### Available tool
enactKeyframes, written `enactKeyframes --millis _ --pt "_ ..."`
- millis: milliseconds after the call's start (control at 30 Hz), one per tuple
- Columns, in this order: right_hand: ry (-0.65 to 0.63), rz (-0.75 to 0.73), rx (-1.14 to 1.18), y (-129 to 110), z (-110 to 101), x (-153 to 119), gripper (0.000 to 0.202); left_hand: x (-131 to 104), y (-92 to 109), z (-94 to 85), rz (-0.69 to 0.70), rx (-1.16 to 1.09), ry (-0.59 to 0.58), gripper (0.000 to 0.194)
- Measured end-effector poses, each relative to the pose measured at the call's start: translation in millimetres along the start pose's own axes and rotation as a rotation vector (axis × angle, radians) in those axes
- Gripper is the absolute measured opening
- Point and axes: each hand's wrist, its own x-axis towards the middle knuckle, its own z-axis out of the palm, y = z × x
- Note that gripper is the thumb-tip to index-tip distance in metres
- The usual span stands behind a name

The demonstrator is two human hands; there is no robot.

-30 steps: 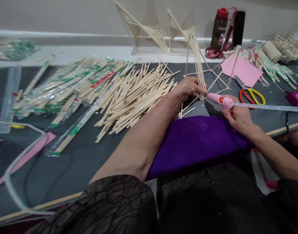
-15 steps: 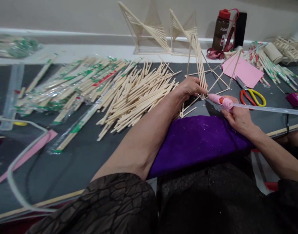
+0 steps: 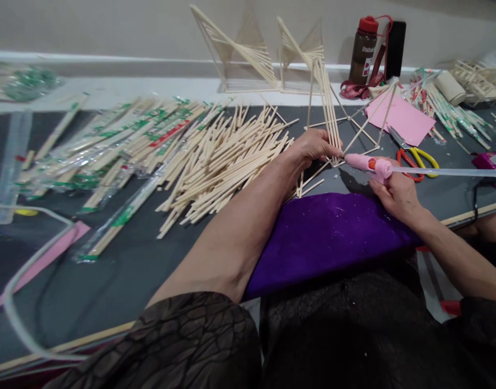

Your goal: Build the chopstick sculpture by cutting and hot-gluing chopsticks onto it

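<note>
Dim, diffuse light leaves a soft shadow beneath the pink glue gun (image 3: 361,161). Plastic wrappers (image 3: 121,217) glint. The left edge looks blurred.

Loose sticks (image 3: 227,167) lie mid-table (image 3: 122,286), wrapped sticks (image 3: 138,128) directly to their left. Stick frame (image 3: 330,113) right of the loose sticks, left hand (image 3: 316,145) at its near end. Glue gun (image 3: 363,162), in right hand (image 3: 397,189), just right of that end. Scissors (image 3: 406,145) farther right, near side of paper (image 3: 414,121). Bottle (image 3: 362,56) on far side, phone (image 3: 395,50) to its right
</note>
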Motion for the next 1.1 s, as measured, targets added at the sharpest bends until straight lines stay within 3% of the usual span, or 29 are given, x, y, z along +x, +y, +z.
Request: enactKeyframes --millis 200,400,633,1100 --pt "-0.003 0.222 0.081 5 -1 2 0.027 1 0 -0.6 -0.003 -0.003 -0.003 0.019" --pt "-0.002 0.230 0.151 9 0 6 0.018 -1 1 -0.6 0.000 0.005 -0.009 0.019" --pt "-0.061 0.364 0.300 7 -2 11 0.016 2 -2 -2.0 0.002 0.018 -0.024 0.019" --pt "-0.052 0.367 0.262 8 -4 13 0.019 2 -1 -1.8 -0.001 0.030 -0.029 0.020"
